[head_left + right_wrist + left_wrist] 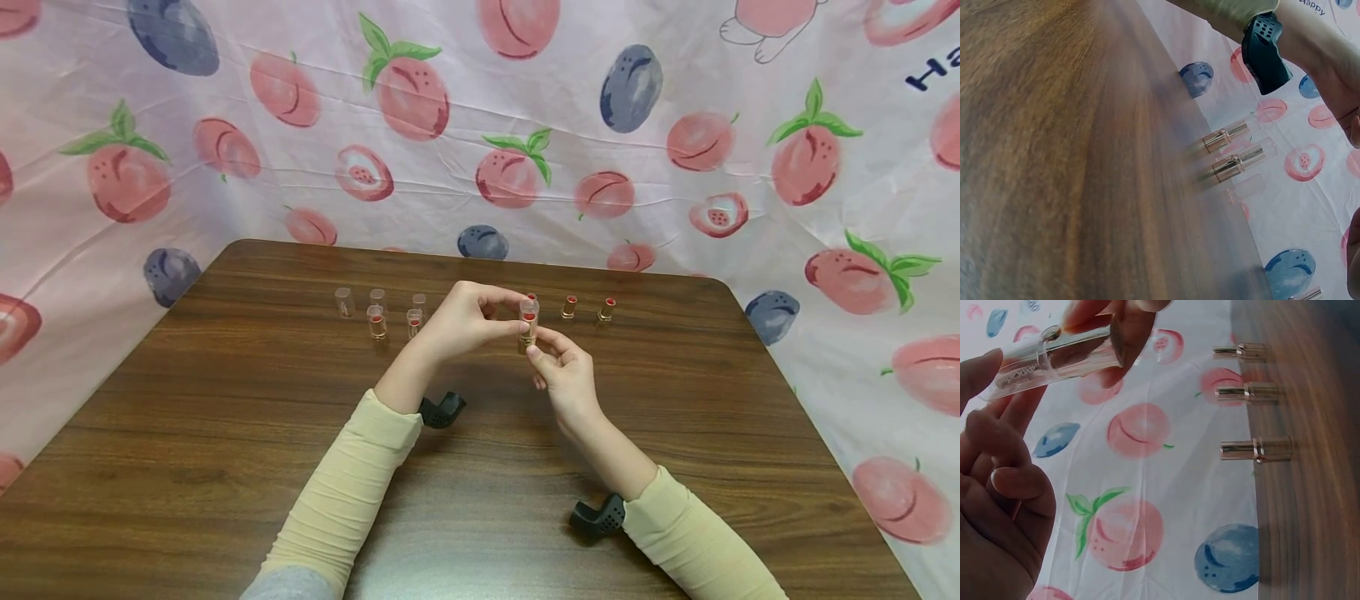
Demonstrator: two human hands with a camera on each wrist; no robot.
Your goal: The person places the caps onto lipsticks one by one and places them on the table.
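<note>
Two hands meet over the far half of the wood-grain table (225, 433), jointly holding one gold-cased red lipstick (527, 341) upright, raised above the surface. The left hand (467, 323) pinches the transparent cap (529, 306) between thumb and fingers; the cap surrounds the red bullet. The right hand (567, 372) grips the gold base from below, also in a narrow pinch. Whether the cap is fully seated cannot be determined.

Three uncapped lipsticks (569, 307) stand in a row beyond the hands, the leftmost partly hidden behind the held one. Left of the left hand stand two capped lipsticks (377, 326), with three loose clear caps (343, 303) just behind them. Black perforated wrist pieces (442, 411) sit at both wrists, beside pale yellow sleeves (341, 492). Fruit-printed cloth (555, 92) hangs behind the table.
</note>
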